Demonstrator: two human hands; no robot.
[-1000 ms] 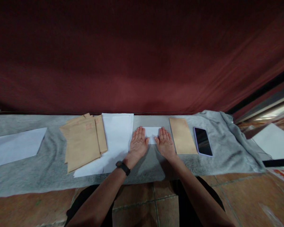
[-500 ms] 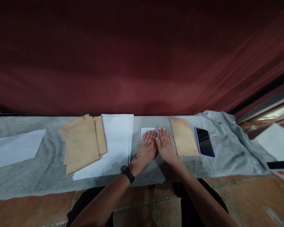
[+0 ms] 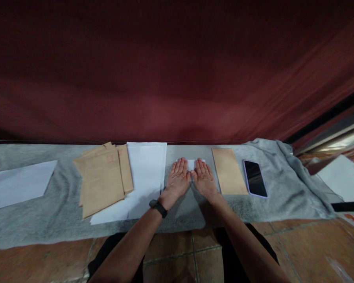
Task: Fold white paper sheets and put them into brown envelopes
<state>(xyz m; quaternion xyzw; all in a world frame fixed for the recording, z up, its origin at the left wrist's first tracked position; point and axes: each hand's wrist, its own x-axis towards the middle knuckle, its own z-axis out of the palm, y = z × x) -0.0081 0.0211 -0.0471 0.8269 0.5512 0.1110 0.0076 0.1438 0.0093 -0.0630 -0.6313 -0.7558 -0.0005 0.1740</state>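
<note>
A small folded white sheet of paper (image 3: 191,164) lies on the grey cloth, mostly covered by my two hands. My left hand (image 3: 178,176) rests flat on its left part, fingers stretched out and pointing away from me. On its right part lies my right hand (image 3: 204,179), also flat with fingers extended. The thumbs nearly meet over the middle of the paper. Just right of my right hand is a single brown envelope (image 3: 230,171). To the left of my left hand lie large white sheets (image 3: 146,177), partly under a pile of brown envelopes (image 3: 103,182).
A phone (image 3: 255,178) in a purple case lies right of the single envelope. Another white sheet (image 3: 20,184) is at the far left. The grey cloth (image 3: 289,188) bunches at the right end. A dark red curtain (image 3: 177,78) hangs behind.
My left hand has slid left across the paper, away from my right hand, uncovering its middle. The right hand has barely moved.
</note>
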